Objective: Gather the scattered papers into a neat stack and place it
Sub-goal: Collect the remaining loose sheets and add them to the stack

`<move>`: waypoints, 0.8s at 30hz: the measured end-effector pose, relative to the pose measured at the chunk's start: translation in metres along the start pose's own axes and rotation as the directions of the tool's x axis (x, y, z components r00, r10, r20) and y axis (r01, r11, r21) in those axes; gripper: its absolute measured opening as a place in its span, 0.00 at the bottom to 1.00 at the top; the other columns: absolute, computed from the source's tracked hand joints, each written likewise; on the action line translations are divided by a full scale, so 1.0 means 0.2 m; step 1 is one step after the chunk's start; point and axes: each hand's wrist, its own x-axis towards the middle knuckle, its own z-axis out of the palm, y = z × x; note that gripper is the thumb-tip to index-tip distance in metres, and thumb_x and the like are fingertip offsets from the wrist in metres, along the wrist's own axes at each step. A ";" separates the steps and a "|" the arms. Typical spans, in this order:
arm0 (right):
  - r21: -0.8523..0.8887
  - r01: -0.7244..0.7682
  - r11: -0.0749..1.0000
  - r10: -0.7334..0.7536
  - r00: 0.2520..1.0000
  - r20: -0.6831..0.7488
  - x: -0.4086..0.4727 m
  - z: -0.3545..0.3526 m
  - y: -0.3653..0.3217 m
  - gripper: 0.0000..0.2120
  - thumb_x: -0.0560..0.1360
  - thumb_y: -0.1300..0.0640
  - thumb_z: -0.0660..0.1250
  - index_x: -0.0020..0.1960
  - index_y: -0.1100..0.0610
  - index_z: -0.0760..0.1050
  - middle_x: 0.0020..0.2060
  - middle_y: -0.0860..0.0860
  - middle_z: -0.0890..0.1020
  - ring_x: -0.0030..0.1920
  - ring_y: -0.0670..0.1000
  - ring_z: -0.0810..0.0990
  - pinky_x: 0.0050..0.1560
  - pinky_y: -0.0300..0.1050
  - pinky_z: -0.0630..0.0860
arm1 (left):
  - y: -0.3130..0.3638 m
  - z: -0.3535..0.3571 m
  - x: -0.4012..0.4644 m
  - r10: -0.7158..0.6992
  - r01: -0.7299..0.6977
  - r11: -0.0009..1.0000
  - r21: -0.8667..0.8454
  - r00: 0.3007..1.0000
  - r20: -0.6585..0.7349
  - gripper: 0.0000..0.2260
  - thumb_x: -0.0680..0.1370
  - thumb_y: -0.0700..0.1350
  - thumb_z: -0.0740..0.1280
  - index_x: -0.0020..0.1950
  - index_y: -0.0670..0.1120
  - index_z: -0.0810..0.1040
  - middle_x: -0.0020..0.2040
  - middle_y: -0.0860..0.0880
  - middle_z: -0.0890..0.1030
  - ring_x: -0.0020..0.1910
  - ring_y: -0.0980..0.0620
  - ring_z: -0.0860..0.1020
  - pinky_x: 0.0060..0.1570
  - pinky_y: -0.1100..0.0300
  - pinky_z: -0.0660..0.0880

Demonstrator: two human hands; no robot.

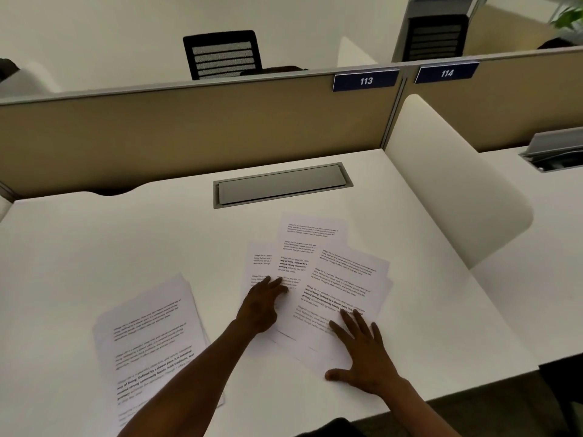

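Your left hand [260, 305] and right hand [366, 354] press flat, fingers [348, 321] spread apart, on the fanned papers [328, 279] lying under your fingertips on the desk [110, 247]. A second pile [151, 339] lies left of your left fingers.

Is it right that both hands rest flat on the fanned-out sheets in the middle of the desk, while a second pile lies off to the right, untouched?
Not quite: the head view shows the second pile to the left, not the right. The rest holds: left hand and right hand rest flat on the fanned-out sheets mid-desk.
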 end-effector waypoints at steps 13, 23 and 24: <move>0.186 -0.264 0.947 0.284 0.954 -0.091 -0.03 0.04 -0.02 0.63 0.53 0.14 0.52 0.73 0.42 0.25 0.78 0.57 0.34 0.78 0.58 0.35 0.77 0.54 0.39 | 0.05 0.06 -0.03 -0.097 0.097 0.995 0.023 0.995 -0.018 0.25 0.84 0.56 0.54 0.80 0.52 0.57 0.82 0.48 0.50 0.81 0.47 0.45 0.80 0.51 0.46; 0.349 -0.204 0.915 0.263 0.956 -0.131 -0.01 0.00 -0.01 0.59 0.56 0.17 0.58 0.72 0.36 0.26 0.78 0.51 0.35 0.77 0.50 0.34 0.77 0.52 0.45 | 0.07 0.08 -0.05 0.022 -0.032 0.991 -0.127 0.996 -0.082 0.17 0.81 0.54 0.62 0.65 0.47 0.77 0.76 0.49 0.68 0.79 0.50 0.59 0.78 0.57 0.55; 0.378 -0.209 0.902 0.277 0.951 -0.136 -0.01 0.00 -0.01 0.59 0.57 0.18 0.60 0.73 0.36 0.28 0.79 0.51 0.36 0.78 0.51 0.36 0.77 0.52 0.48 | 0.07 0.08 -0.06 0.020 -0.036 0.987 -0.159 0.995 -0.100 0.16 0.80 0.54 0.63 0.63 0.47 0.78 0.74 0.49 0.70 0.78 0.50 0.62 0.77 0.57 0.57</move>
